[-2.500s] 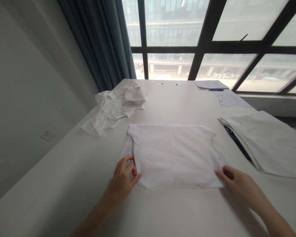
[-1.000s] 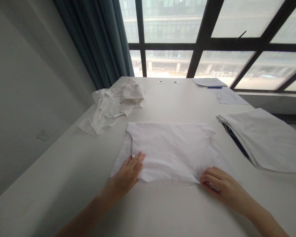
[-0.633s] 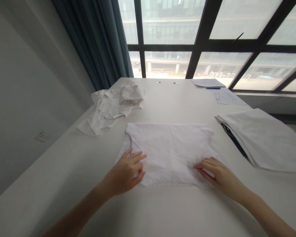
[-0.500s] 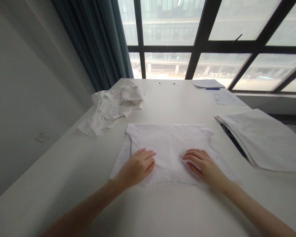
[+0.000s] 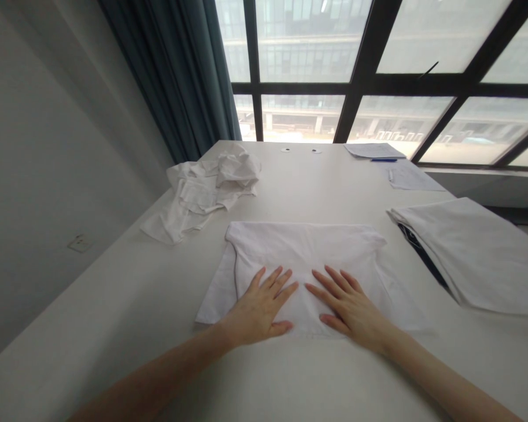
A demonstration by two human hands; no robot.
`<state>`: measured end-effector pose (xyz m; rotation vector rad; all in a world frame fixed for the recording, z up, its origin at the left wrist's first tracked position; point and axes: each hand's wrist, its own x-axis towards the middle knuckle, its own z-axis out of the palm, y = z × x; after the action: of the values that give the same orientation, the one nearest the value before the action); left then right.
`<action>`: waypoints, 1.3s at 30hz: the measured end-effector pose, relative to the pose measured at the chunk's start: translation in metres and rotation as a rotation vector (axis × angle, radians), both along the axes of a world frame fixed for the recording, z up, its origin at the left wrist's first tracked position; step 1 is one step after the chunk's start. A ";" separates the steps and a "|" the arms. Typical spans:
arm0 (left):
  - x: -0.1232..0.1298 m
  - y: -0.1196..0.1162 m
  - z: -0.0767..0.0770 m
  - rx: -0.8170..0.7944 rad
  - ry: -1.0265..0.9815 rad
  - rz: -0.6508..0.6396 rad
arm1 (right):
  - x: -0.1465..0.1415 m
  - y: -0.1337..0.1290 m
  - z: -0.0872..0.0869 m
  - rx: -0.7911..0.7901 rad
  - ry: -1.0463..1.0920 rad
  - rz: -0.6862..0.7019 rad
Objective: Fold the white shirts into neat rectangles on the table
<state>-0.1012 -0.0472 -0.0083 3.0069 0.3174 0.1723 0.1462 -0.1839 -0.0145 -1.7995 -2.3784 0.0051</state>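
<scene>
A folded white garment, probably a shirt [image 5: 305, 249], lies flat in front of me, with slanting parts showing out from under its left and right sides. My left hand [image 5: 261, 308] rests palm down on its lower left part, fingers spread. On the lower right part lies my right hand [image 5: 345, 305], also flat with its fingers apart. Neither hand grips the cloth. Faint creases run across the fabric around the fingertips. What lies under the palms is hidden.
On the white table [image 5: 303, 375], a crumpled white cloth heap [image 5: 215, 184] lies at the back left. A larger folded white cloth [image 5: 488, 258] with a dark layer inside is at the right. Papers [image 5: 416, 177] and a blue pen [image 5: 383, 160] lie far right, near the window.
Both hands have moved inward, closer together, and their curled fingers have spread out flat on the garment. The view has shifted slightly.
</scene>
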 end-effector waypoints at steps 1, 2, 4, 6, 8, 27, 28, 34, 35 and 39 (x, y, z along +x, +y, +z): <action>0.000 0.000 0.001 -0.009 0.010 -0.002 | 0.001 -0.001 0.001 -0.010 -0.005 0.007; 0.000 0.000 0.002 -0.019 0.017 -0.004 | 0.001 -0.002 0.001 -0.019 -0.008 0.015; -0.001 0.000 0.004 -0.034 0.018 -0.013 | 0.003 -0.005 0.001 -0.030 -0.008 0.025; -0.003 0.000 0.005 -0.046 0.009 -0.022 | 0.004 -0.008 0.000 -0.028 -0.003 0.023; -0.007 0.001 0.005 -0.060 0.012 -0.031 | 0.006 -0.011 -0.001 -0.022 0.000 0.022; 0.072 0.071 0.005 0.004 -0.130 0.307 | 0.018 0.104 0.010 0.056 0.154 -0.179; 0.075 0.073 0.001 0.027 -0.111 0.318 | 0.017 0.109 0.007 0.038 0.133 -0.191; 0.070 0.078 -0.011 0.032 0.015 0.304 | 0.018 0.112 -0.004 -0.044 0.016 -0.269; 0.069 0.079 -0.011 0.025 0.034 0.310 | 0.020 0.111 -0.004 -0.061 -0.001 -0.293; 0.066 0.088 -0.009 -0.014 0.098 0.355 | 0.036 0.107 -0.004 -0.122 -0.051 -0.407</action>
<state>-0.0350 0.0404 -0.0170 2.9230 0.8565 0.0518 0.1824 -0.0767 -0.0187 -2.3346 -2.0365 0.0582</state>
